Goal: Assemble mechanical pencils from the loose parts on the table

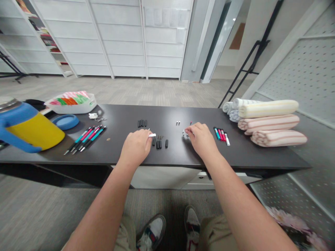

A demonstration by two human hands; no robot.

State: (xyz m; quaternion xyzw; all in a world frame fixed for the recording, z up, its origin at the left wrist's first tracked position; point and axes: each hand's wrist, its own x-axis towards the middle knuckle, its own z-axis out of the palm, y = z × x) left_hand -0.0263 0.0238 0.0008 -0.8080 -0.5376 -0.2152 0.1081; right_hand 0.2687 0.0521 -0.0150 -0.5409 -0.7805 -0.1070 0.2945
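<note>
My left hand (136, 144) is closed around a white pen barrel (152, 135), which sticks out past the fingertips to the right. Just beyond it lie several short black tubes, like rubber pen grips (158, 144), and a few tiny springs (160, 137). My right hand (200, 137) has its fingertips pinched together at a cluster of small silvery pen parts (184, 133) on the table. What sits between those fingers is too small to name. Two or three small white pieces (178, 123) lie farther back. To the right, several teal, red and white pen barrels (222, 135) lie side by side.
Several pens (86, 139) lie in a row at the left on the dark table (125, 155). Near them are a blue lid (66, 121), a tilted yellow-and-blue jug (34, 127) and a white tray (73, 108) of colourful packets. Rolled towels (272, 123) are stacked at the right end.
</note>
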